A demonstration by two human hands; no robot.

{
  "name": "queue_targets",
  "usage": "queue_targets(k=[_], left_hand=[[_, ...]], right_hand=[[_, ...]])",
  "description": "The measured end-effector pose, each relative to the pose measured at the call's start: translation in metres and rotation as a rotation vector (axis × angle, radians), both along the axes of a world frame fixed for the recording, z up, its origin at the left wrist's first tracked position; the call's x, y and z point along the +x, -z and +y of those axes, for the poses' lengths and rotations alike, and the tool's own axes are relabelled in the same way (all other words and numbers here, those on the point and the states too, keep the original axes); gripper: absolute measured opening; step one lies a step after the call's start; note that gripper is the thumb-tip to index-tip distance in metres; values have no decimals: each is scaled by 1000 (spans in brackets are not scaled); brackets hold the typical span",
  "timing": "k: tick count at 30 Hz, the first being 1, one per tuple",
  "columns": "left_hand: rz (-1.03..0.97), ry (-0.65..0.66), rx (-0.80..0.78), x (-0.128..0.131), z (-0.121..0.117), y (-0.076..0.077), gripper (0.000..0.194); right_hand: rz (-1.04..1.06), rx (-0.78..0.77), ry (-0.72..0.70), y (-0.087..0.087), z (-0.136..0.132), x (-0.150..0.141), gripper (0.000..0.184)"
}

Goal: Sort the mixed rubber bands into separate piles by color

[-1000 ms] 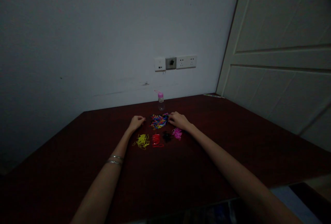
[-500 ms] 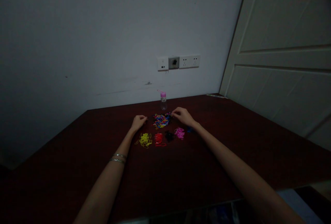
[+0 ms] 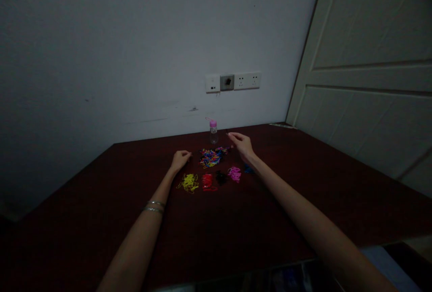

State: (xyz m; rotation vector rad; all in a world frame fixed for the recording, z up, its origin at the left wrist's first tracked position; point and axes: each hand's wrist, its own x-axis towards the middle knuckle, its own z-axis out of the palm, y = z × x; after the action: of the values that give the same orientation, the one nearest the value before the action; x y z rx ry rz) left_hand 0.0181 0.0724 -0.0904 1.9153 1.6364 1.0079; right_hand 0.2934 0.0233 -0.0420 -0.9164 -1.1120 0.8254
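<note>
A mixed pile of small coloured rubber bands (image 3: pixel 210 157) lies on the dark red table. My left hand (image 3: pixel 180 160) rests just left of it, its fingers curled together in a pinch; whatever may be between them is too small to make out. Raised over the pile's right side, my right hand (image 3: pixel 241 144) pinches a tiny dark loop, seemingly a black rubber band (image 3: pixel 227 131). Nearer to me lie sorted heaps in a row: yellow bands (image 3: pixel 189 183), red bands (image 3: pixel 207 181), black bands (image 3: pixel 221 177) and pink bands (image 3: pixel 234 174). Blue bands (image 3: pixel 248 168) are partly hidden by my right wrist.
A clear bottle with a pink lid (image 3: pixel 213 132) stands behind the pile, close to the wall. Sockets (image 3: pixel 247 81) sit on the wall above it. A white panelled door (image 3: pixel 364 116) borders the table (image 3: pixel 216 238) on the right.
My right hand has lifted up and slightly right from the pile's edge, with the small dark band at its fingertips. My left hand stays where it was.
</note>
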Motion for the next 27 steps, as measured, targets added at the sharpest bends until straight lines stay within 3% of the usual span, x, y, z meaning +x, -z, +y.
queue_targets(k=[18,23,27], left_hand=[[-12,1,5,0,-2,-1,33],[-34,11,21,-1,0,0,32],[-41,8,31,-3,3,3,32]], right_hand=[[342,-138,-117,-3,-4,1,33],[194,-121,-81,0,-3,4,41],[-129,-57,-111,0,-3,7,42]])
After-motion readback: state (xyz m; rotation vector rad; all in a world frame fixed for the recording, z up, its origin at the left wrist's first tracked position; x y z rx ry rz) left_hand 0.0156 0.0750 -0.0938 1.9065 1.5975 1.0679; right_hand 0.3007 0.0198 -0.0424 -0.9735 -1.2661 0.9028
